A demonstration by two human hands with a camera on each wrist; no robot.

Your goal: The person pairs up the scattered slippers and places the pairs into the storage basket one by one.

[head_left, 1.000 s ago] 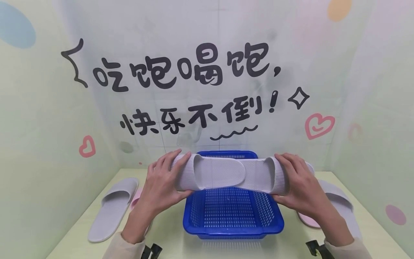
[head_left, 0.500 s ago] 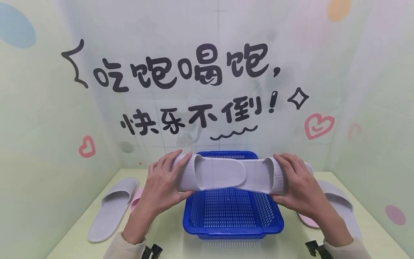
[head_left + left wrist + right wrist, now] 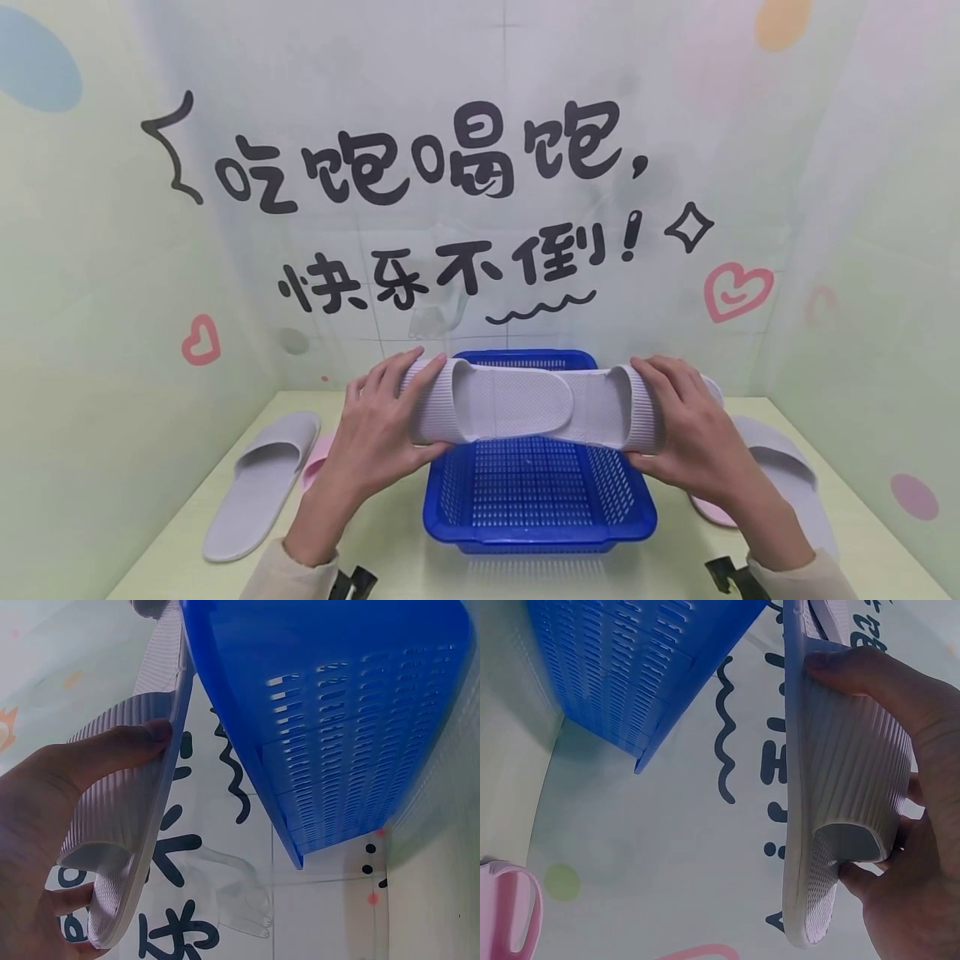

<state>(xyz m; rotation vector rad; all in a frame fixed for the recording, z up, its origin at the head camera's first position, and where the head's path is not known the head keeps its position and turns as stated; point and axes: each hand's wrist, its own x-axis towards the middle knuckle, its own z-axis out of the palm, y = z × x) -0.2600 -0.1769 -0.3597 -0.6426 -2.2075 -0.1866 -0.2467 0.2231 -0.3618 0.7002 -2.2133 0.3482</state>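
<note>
Two pale grey-lavender slide slippers with ribbed straps are held up end to end over a blue basket (image 3: 540, 533). My left hand (image 3: 378, 417) grips the left slipper (image 3: 517, 400) around its strap, thumb along the near edge. In the left wrist view the thumb presses on that ribbed strap (image 3: 112, 787). The right slipper (image 3: 596, 404) is gripped at its strap by my right hand (image 3: 693, 425); the right wrist view shows the thumb over the ribs (image 3: 855, 742). Their heel ends overlap, the left one in front. Each toe end is partly hidden by a hand.
A grey slipper (image 3: 262, 492) lies on the table's left side, with a pink one (image 3: 317, 462) mostly hidden behind my left arm. Another grey slipper (image 3: 787, 467) and a pink one (image 3: 716, 510) lie at the right. Printed sheets wall the back and sides.
Both hands keep their grip and hold the slippers almost still. The right hand and its slipper have shifted very slightly left.
</note>
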